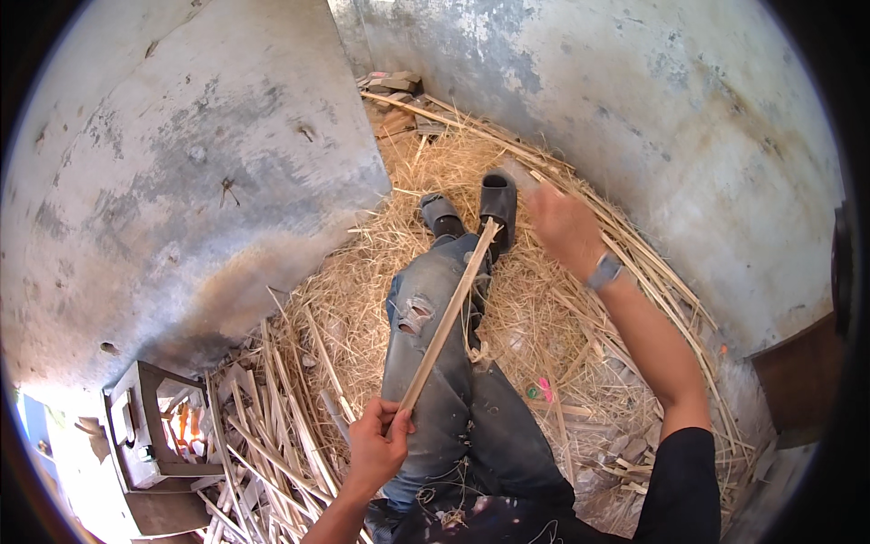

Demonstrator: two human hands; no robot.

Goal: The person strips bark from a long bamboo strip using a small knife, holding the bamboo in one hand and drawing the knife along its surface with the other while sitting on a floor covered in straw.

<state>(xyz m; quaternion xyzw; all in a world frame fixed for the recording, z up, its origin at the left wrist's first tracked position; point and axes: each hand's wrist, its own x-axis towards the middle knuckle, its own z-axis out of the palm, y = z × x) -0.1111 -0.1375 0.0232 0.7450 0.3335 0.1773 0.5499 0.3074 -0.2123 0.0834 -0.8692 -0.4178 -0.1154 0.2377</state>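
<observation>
My left hand (pixel 379 444) is closed round the near end of a split bamboo strip (pixel 450 313). The strip slants up and away over my legs, and its frayed far end lies near my right slipper. My right hand (pixel 564 227), with a watch (pixel 604 270) on the wrist, is raised to the right of that far end, apart from the strip. Its fingers look closed but are smeared by motion. A pale, blurred shape (pixel 520 176) reaches out from them, too unclear to name. Torn, dusty trousers (pixel 426 381) cover my outstretched legs.
Thin shavings (pixel 535 308) cover the floor round the dark slippers (pixel 498 195). Split strips lie piled (pixel 281 408) at left, and long strips (pixel 634 240) line the right wall. Beside the left pile stands an open-framed box (pixel 149 431). Broken bricks (pixel 394 86) lie in the far corner.
</observation>
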